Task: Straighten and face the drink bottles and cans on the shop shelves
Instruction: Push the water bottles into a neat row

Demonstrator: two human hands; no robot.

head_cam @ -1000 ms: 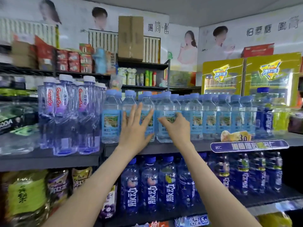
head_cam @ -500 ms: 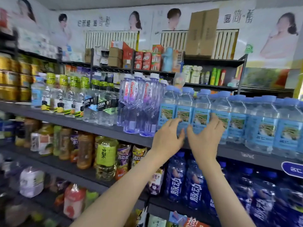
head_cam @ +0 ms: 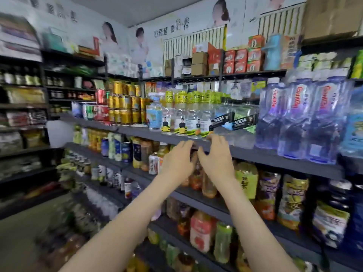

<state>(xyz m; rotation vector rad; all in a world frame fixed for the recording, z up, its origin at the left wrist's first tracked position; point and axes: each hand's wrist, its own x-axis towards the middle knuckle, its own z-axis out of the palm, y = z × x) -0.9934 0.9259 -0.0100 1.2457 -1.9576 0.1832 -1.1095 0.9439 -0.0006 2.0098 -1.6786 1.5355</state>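
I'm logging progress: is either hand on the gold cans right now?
No, the left hand and right hand are by the shelf edge, well right of the gold cans.

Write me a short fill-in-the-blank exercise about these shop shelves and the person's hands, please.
1. The stacked gold metal cans stand to the ___ of the clear bottles with yellow neck wraps.
2. The black labels on the clear plastic bottles read ___.
3. The left hand and right hand are at the dark grey shelf edge, ___ those black-labelled bottles.
Missing words: left; SODA; below.
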